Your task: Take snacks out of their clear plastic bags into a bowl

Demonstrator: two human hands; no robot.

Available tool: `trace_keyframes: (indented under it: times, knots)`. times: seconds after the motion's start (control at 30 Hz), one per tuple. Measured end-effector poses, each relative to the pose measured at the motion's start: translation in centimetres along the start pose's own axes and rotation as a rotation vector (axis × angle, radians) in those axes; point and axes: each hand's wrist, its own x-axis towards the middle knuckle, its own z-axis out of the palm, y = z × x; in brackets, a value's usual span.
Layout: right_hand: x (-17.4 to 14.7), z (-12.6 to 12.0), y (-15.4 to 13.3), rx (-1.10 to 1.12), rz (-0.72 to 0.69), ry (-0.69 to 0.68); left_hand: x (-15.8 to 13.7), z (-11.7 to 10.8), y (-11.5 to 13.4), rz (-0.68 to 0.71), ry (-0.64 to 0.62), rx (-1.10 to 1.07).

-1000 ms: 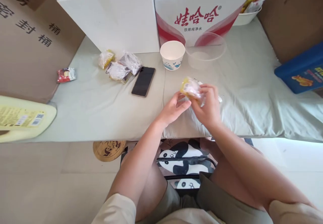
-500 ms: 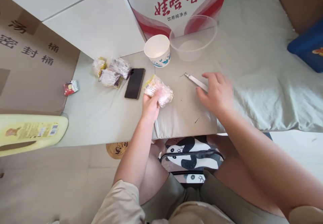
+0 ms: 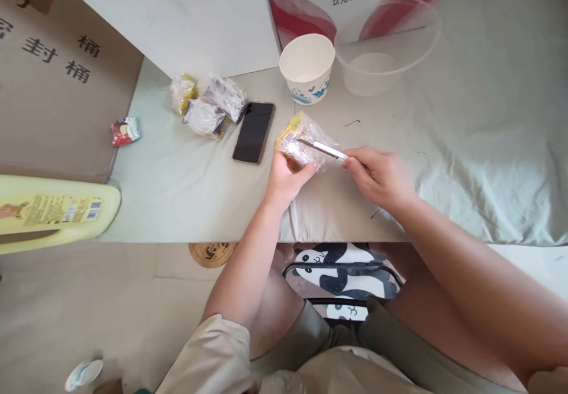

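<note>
My left hand [image 3: 288, 178] is closed around a plastic-wrapped package [image 3: 302, 136] with yellow at its upper end, held just above the cloth. Between the fingers and thumb of my right hand [image 3: 377, 175] is a slim white utility knife [image 3: 329, 150]. Its dark blade points left and lies over the package; whether it touches the wrap I cannot tell. Beyond the package stands a white paper cup [image 3: 308, 68] with blue prints. A black phone [image 3: 254, 132] lies flat to the left of my left hand, beside several similar wrapped packages [image 3: 206, 116].
A clear plastic bowl [image 3: 373, 77] stands right of the cup, before a white and red carton [image 3: 302, 18]. At the left are a brown cardboard box [image 3: 57, 122], a small red packet [image 3: 125, 131] and a yellow jug [image 3: 66, 209]. Green cloth [image 3: 479, 145] covers the surface.
My right hand has picked up the utility knife from the cloth and brought it left over the package. My left hand has turned and raised the package slightly. The view has shifted.
</note>
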Motion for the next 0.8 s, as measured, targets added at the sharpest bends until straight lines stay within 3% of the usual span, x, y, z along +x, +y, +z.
trace_keyframes:
  times: [0.17,0.3,0.4,0.5,0.67,0.8]
  knots:
    - [-0.1,0.7,0.6,-0.110,-0.027,-0.061,-0.2,-1.3,2.4,-0.061,0.135,-0.150]
    - [-0.5,-0.5,2.2,-0.215,0.064,0.078,-0.6,-1.7,3.2,0.014,0.220,-0.121]
    - [-0.6,-1.4,3.4,-0.319,0.194,0.168,-1.5,-0.7,2.7,-0.005,0.139,-0.035]
    - [-0.3,-1.8,3.8,-0.413,0.235,0.225,-2.2,0.3,2.3,0.001,-0.004,0.010]
    - [0.0,-1.7,3.3,-0.384,0.097,0.299,-1.8,0.2,2.8,0.159,0.040,0.178]
    - [-0.3,-1.1,2.5,-0.156,-0.088,0.088,-1.2,-0.1,2.5,0.126,-0.029,0.324]
